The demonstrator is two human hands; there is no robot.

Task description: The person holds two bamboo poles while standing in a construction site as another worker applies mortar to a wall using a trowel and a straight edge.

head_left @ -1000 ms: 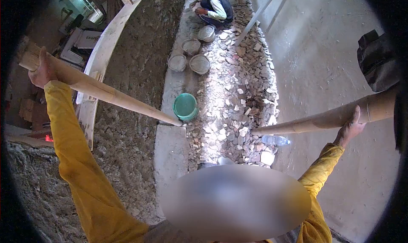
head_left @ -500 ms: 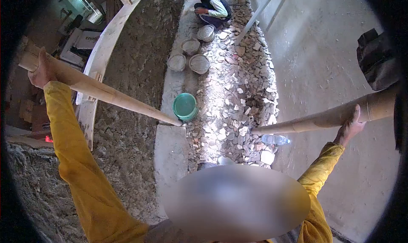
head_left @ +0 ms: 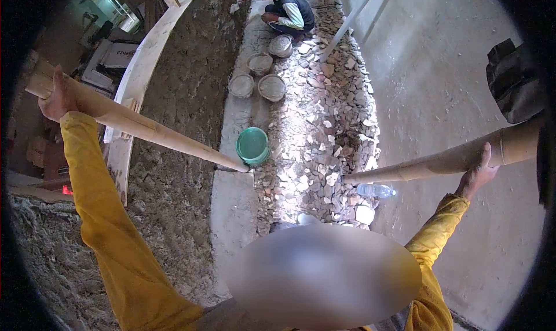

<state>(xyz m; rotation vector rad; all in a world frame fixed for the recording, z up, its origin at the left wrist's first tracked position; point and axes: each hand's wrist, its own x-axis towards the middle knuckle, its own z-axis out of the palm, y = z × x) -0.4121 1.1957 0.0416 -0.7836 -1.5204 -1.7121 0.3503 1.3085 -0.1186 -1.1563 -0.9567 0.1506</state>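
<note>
My left hand (head_left: pixel 57 99) is wrapped round the upper part of a thick bamboo pole (head_left: pixel 145 127), which slants down to the concrete strip beside a green bucket (head_left: pixel 252 145). On the right, my right hand (head_left: pixel 479 172) grips a second bamboo pole (head_left: pixel 425 165), its narrow end resting at the edge of the rubble. A clear plastic bottle (head_left: pixel 376 190) lies just below that pole. Both my arms are spread wide, in yellow sleeves. The far ends of my fingers are partly hidden behind the poles.
Several tubs of grey material (head_left: pixel 271 87) stand on the concrete strip (head_left: pixel 233 209). A person (head_left: pixel 289 11) crouches beyond them, holding a small tool. Broken stones (head_left: pixel 330 122) run up the middle. A curved board (head_left: pixel 139 79) edges the left; a thin pole (head_left: pixel 349 23) leans behind.
The crouching person has shifted a little, and the outstretched hand now shows a small tool at the left. My hands and both poles have hardly moved.
</note>
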